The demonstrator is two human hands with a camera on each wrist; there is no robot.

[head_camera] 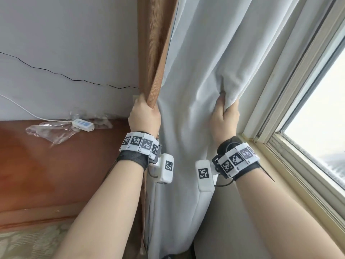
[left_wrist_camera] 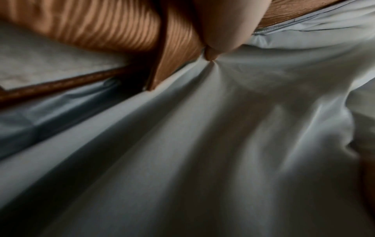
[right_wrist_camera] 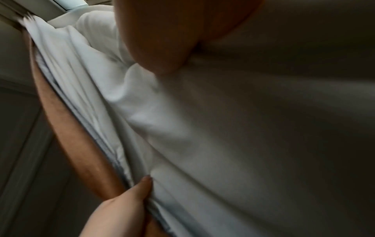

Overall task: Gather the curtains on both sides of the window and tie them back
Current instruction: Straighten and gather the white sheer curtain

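One curtain hangs left of the window, its pale grey lining (head_camera: 196, 62) facing me and its brown ribbed face (head_camera: 158, 43) folded along the left edge. My left hand (head_camera: 144, 113) grips that brown edge, fingers wrapped behind it. My right hand (head_camera: 225, 113) holds a bunch of the pale folds beside the window frame. In the left wrist view my thumb (left_wrist_camera: 227, 24) presses where the brown fabric (left_wrist_camera: 101, 27) meets the lining (left_wrist_camera: 202, 144). The right wrist view is dim: pale cloth (right_wrist_camera: 131, 104) under my palm, and my left hand (right_wrist_camera: 121, 208) on the far edge.
The window frame (head_camera: 270, 109) and sill (head_camera: 298, 174) run close on the right. Left of the curtain a cracked grey wall (head_camera: 65, 43) rises above a wooden ledge (head_camera: 56, 165), where a clear plastic bag (head_camera: 50, 131) and a white corded switch (head_camera: 83, 125) lie. Patterned bedding (head_camera: 28, 240) shows bottom left.
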